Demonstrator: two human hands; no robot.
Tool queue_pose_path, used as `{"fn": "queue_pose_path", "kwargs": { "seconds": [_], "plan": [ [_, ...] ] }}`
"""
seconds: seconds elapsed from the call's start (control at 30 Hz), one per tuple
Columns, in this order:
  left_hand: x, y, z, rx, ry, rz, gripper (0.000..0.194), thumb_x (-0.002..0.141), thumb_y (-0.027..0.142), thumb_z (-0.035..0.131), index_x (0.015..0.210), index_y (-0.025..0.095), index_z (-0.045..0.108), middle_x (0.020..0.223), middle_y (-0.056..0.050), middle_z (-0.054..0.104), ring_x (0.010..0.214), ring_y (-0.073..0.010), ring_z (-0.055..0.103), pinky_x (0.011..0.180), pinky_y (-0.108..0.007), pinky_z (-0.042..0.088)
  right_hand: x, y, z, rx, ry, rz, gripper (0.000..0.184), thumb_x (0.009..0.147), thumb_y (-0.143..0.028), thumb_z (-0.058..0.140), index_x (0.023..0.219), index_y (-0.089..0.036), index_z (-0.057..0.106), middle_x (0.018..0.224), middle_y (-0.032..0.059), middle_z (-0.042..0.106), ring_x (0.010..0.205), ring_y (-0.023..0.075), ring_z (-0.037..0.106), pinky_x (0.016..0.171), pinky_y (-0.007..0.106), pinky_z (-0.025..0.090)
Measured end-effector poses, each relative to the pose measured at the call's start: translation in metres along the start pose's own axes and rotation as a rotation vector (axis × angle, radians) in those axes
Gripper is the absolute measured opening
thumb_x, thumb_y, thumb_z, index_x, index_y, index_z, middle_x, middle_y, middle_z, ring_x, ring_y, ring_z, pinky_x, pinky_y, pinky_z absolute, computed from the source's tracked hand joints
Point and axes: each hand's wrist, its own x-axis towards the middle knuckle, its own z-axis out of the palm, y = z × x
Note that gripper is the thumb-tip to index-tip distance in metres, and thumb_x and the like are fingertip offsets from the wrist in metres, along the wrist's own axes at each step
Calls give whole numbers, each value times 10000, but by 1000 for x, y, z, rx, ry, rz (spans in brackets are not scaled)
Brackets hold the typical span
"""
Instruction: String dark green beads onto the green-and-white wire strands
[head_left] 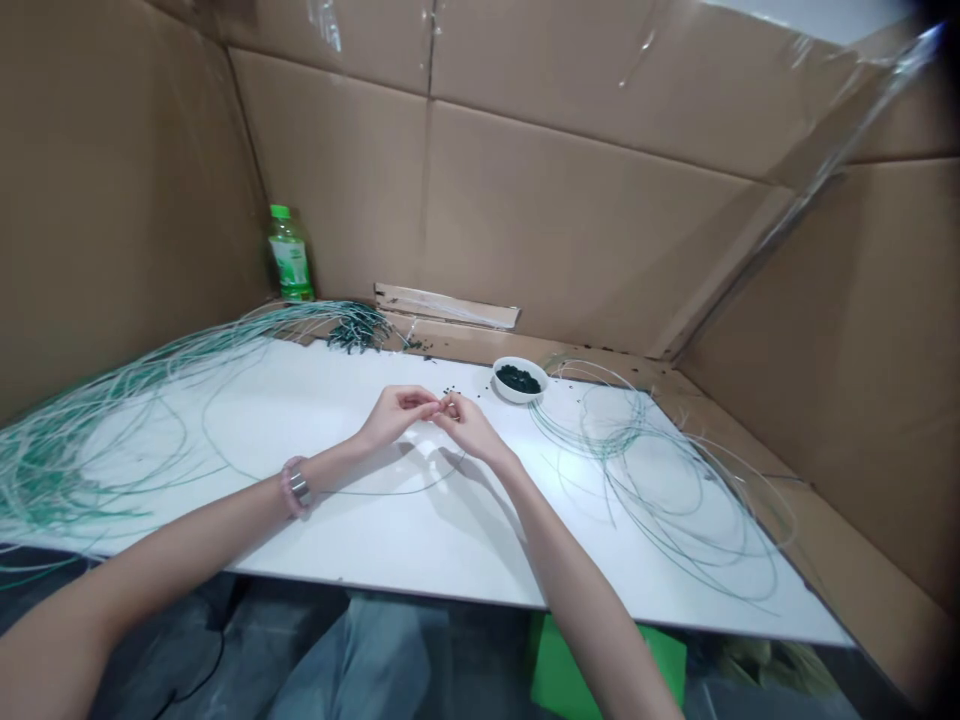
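My left hand (pixel 397 412) and my right hand (pixel 466 424) meet fingertip to fingertip above the white tabletop (pixel 420 540). Both pinch at the same spot, on the end of a thin green wire (pixel 225 455) that loops across the table to the left. What else sits between the fingertips is too small to make out. A small white bowl (pixel 519 380) of dark green beads stands just right of and behind my right hand. A few loose beads lie near it.
A big bundle of green wires (pixel 112 420) fans across the left side. Coiled wires (pixel 660 480) lie on the right. A green bottle (pixel 289 255) stands at the back left. Cardboard walls (pixel 570 200) enclose the table.
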Motion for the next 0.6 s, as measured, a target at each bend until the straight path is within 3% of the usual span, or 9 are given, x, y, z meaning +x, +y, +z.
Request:
{"fn": "queue_pose_path", "kwargs": {
  "seconds": [0.17, 0.4, 0.5, 0.6],
  "plan": [
    [-4, -5, -2, -103, 76, -59, 329, 577, 392, 778, 700, 107, 670, 621, -34, 670, 590, -120, 587, 608, -238, 480, 2, 2, 9, 52, 123, -100, 196, 888, -322, 566, 852, -129, 571, 777, -7, 571, 710, 114, 562, 684, 290, 483],
    [-3, -12, -3, -264, 55, -135, 476, 586, 544, 737, 743, 99, 674, 660, -59, 683, 616, -130, 610, 675, -281, 509, -2, -10, 8, 165, 202, -139, 243, 855, -324, 601, 723, -143, 507, 690, -34, 507, 641, 94, 509, 616, 247, 440],
    [-6, -9, -3, -307, 37, -131, 461, 659, 547, 682, 759, 98, 682, 695, -81, 699, 628, -135, 622, 671, -279, 509, -3, -9, 8, 195, 205, -128, 244, 857, -336, 598, 737, -143, 510, 672, -41, 494, 592, 80, 482, 574, 229, 424],
    [-8, -5, -2, -320, 26, -101, 383, 619, 474, 744, 709, 108, 679, 660, -58, 687, 615, -125, 605, 648, -257, 496, -3, -5, 7, 219, 202, -110, 228, 870, -347, 582, 791, -139, 531, 707, -30, 524, 592, 78, 492, 562, 225, 432]
  ]
}}
